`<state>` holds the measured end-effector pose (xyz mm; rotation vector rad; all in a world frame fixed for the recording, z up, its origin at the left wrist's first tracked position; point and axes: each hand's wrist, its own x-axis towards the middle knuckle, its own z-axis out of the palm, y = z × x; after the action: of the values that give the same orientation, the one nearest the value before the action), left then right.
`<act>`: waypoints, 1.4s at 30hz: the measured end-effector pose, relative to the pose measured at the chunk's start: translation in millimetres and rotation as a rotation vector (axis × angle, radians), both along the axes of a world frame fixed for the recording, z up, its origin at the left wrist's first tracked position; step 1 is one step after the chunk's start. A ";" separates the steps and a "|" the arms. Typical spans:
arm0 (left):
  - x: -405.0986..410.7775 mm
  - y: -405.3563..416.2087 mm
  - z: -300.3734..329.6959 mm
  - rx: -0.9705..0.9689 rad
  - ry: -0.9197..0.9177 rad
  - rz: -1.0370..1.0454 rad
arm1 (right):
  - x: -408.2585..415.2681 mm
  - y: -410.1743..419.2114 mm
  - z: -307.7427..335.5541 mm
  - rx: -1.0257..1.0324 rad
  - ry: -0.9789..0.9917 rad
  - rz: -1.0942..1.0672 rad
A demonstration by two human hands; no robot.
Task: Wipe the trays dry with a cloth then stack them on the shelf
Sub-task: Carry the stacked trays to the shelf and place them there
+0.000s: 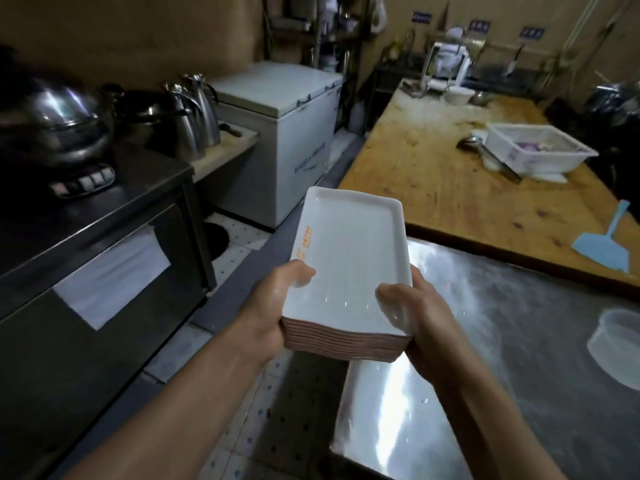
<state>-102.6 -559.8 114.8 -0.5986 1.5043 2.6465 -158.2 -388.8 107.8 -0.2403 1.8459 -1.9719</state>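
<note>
- A stack of white rectangular trays with pinkish-brown undersides [346, 271] is carried in both hands, out in front of the person, above the gap between the floor and the corner of the shiny stainless steel table [502, 341].
- The left hand [273, 306] grips the stack's near left corner: its thumb lies curled over the top tray's rim, and the fingers go under the pile, out of sight.
- The right hand [419, 313] grips the near right corner the same way, thumb pressed on the top tray, fingers wrapped round the side.
- The top tray faces up, with orange print along its left rim; a few water drops glint on it.
- Beyond the steel table stands a worn wooden worktable [450, 168] bearing a white plastic basket [540, 150], a metal ladle [485, 154] just beside it, and a light blue plastic scraper [606, 240].
- To the left runs a dark steel counter [104, 202] with a steel wok [55, 126] and two steel jugs [194, 116].
- A white chest freezer [284, 133] stands straight ahead, past the far end of the stack.
</note>
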 end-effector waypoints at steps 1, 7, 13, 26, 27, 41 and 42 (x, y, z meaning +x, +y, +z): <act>-4.3 -9.9 6.0 -0.005 0.004 0.017 | -4.9 -10.3 6.9 -0.003 0.010 0.013; -46.8 -86.7 25.4 -0.014 0.039 0.062 | -50.3 -88.5 34.5 -0.011 0.066 0.047; -105.7 -180.4 49.2 -0.043 0.100 0.011 | -107.2 -181.3 51.6 -0.062 0.087 -0.026; -260.3 -306.0 54.9 -0.069 0.098 0.009 | -257.1 -304.8 53.3 -0.092 0.068 -0.071; -278.3 -312.6 52.0 -0.079 0.107 0.010 | -275.7 -311.1 50.5 -0.092 0.074 -0.075; -557.2 -381.1 61.2 -0.120 0.288 -0.034 | -562.4 -373.9 60.6 -0.067 0.162 -0.062; -575.2 -385.1 59.5 -0.125 0.290 -0.039 | -579.1 -376.4 58.1 -0.062 0.163 -0.062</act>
<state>-677.7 -944.9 174.3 -0.1920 1.7433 2.7174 -737.4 -765.2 165.9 -0.3763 1.9143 -2.1100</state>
